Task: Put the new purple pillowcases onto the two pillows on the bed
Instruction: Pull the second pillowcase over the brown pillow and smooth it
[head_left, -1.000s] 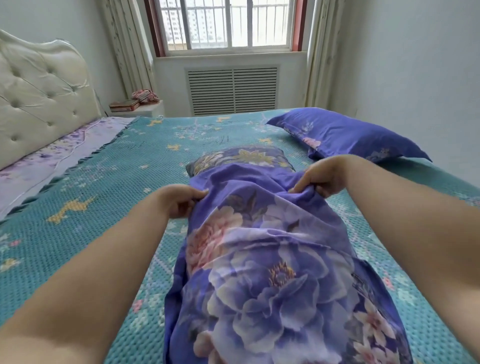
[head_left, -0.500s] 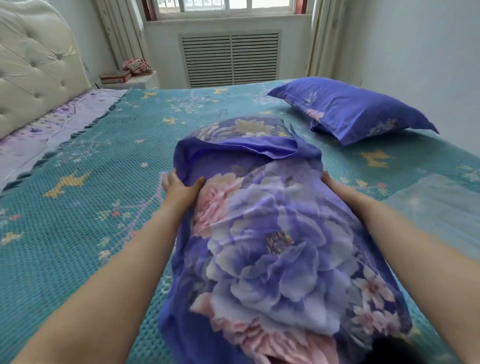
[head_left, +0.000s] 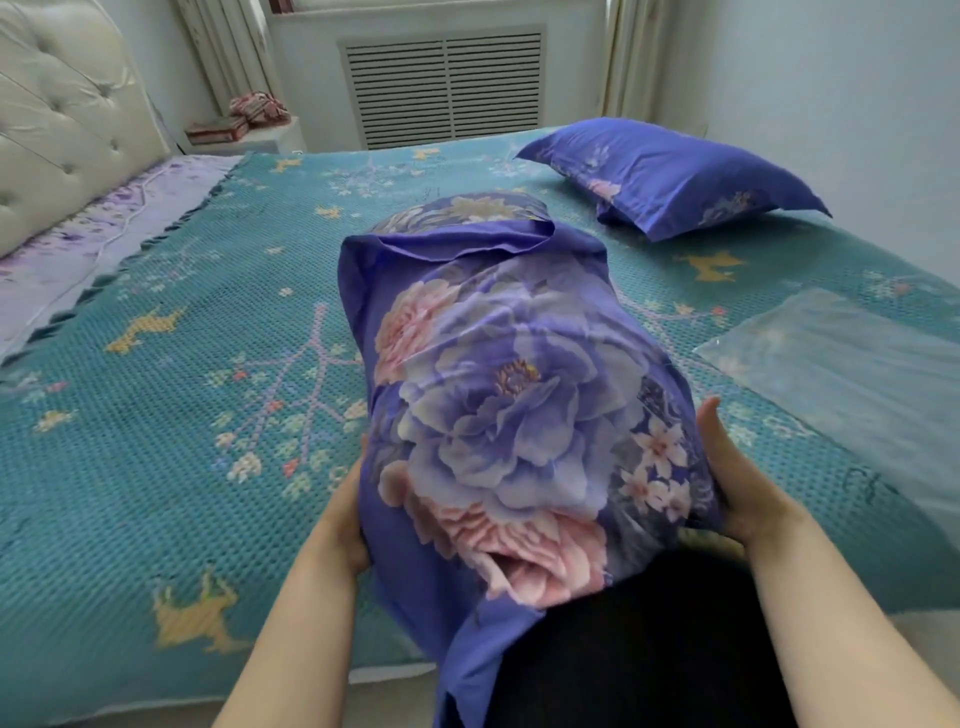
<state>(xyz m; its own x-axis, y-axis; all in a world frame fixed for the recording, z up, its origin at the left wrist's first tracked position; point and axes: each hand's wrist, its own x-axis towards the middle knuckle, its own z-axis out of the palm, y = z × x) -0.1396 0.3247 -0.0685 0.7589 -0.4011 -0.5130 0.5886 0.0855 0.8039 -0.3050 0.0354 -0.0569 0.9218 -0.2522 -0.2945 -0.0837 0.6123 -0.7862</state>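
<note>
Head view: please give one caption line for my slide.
Both hands hold a pillow half inside the purple pillowcase.

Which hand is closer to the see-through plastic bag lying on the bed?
The right hand. It presses the pillow's side facing the plastic bag. The left hand is on the pillow's far side, farther away.

Both forearms were bare, with no sleeves. Dark black clothing (head_left: 649, 649) covered the person's body at lower centre.
</note>
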